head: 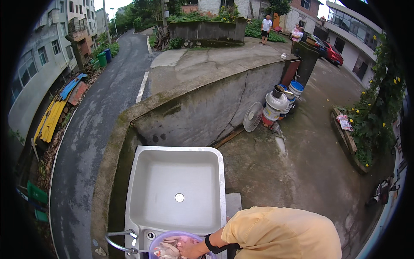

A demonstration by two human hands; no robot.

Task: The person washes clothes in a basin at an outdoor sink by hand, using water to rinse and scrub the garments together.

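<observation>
A lilac plastic basin (155, 241) stands at the bottom edge, beside the large grey sink (178, 168) with its round drain. In it lie wet pink and whitish cloths (168, 249) and a small white thing with an orange-red part. My right hand (187, 248) reaches into the basin from the right and rests among the cloths; its fingertips are partly hidden, so its grip is unclear. A black band (212, 245) circles that arm below a yellow sleeve. The chrome faucet (121, 233) curves at the left, with water running towards the basin. My left hand is out of view.
A low concrete wall (207, 110) runs behind and left of the sink. Stacked buckets (271, 111) and a round fan grille (253, 116) stand against it. A road (90, 129) passes on the left. Several people are farther back near parked cars (333, 55). A planted bed (352, 142) lies right.
</observation>
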